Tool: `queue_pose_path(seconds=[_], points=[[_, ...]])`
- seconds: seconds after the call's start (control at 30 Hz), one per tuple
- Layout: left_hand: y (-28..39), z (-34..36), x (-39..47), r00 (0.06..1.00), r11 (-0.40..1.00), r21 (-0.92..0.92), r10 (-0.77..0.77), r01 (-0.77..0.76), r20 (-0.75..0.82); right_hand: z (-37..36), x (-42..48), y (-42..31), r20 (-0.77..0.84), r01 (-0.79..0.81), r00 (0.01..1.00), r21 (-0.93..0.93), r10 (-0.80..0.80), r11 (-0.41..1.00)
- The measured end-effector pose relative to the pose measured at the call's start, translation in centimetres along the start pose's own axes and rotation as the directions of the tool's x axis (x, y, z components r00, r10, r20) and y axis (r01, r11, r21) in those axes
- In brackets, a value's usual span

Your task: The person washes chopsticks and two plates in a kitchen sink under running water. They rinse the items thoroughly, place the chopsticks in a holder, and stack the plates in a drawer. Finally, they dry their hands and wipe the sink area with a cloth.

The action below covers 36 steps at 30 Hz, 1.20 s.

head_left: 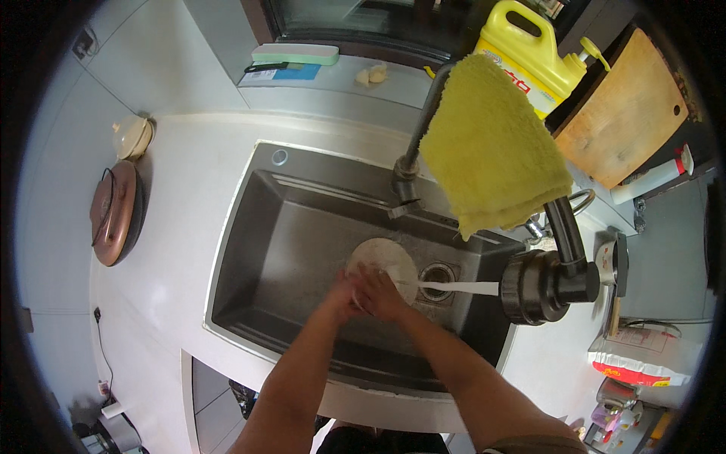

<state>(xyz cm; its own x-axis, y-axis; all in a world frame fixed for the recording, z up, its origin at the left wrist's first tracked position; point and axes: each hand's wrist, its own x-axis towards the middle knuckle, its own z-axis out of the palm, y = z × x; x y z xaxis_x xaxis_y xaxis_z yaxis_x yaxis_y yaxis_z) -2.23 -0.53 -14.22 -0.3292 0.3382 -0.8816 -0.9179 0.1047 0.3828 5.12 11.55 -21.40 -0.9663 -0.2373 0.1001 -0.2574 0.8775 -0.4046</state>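
Inside the dark grey sink (306, 249), a pale round dish (384, 254) is in front of me, beside the drain (437, 279). My left hand (342, 296) grips the dish at its near left edge. Across its near part lies my right hand (379, 292), fingers overlapping those of the left; whether they hold anything is hidden. A stream of water (462, 288) runs from the black faucet head (536, 288) toward the dish and right hand. A yellow cloth (493, 142) drapes over the faucet's neck, above the sink's back right.
A yellow detergent jug (522, 62) and a wooden cutting board (629, 113) stand at the back right. On the left counter are a copper-coloured electric pan (116, 213) and a lidded pot (133, 138). A knife (272, 67) lies on the ledge. A pan (612, 264) is at right.
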Motion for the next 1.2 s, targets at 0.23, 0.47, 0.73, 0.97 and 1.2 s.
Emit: queue_pose_path(seconds=[0.23, 0.47, 0.73, 0.97, 1.2], points=[[-0.9, 1.3, -0.2, 0.983, 0.994, -0.082, -0.054, 0.070, 0.177, 0.0, 2.0, -0.3, -0.003, -0.428, 0.901, 0.156, 0.433, 0.890], [-1.8, -2.7, 4.0, 0.989, 0.984, -0.151, 0.109, -0.093, 0.099, -7.1, -5.7, -1.6, 0.417, -0.114, 0.905, 0.047, 0.084, 0.992], [-2.9, 0.9, -0.2, 0.986, 0.989, -0.120, 0.099, -0.083, 0.137, -5.3, -1.3, -1.1, 0.052, -0.459, 0.883, 0.309, 0.467, 0.833], [-2.3, 2.8, -3.4, 0.963, 0.968, -0.248, 0.096, -0.031, 0.253, -6.2, -1.1, -1.0, 0.061, -0.235, 0.971, 0.034, 0.233, 0.971], [-3.9, 2.5, -2.5, 0.957, 0.907, -0.420, 0.140, -0.020, 0.255, -8.8, -4.8, -4.3, 0.079, -0.034, 0.997, 0.227, 0.017, 0.973]])
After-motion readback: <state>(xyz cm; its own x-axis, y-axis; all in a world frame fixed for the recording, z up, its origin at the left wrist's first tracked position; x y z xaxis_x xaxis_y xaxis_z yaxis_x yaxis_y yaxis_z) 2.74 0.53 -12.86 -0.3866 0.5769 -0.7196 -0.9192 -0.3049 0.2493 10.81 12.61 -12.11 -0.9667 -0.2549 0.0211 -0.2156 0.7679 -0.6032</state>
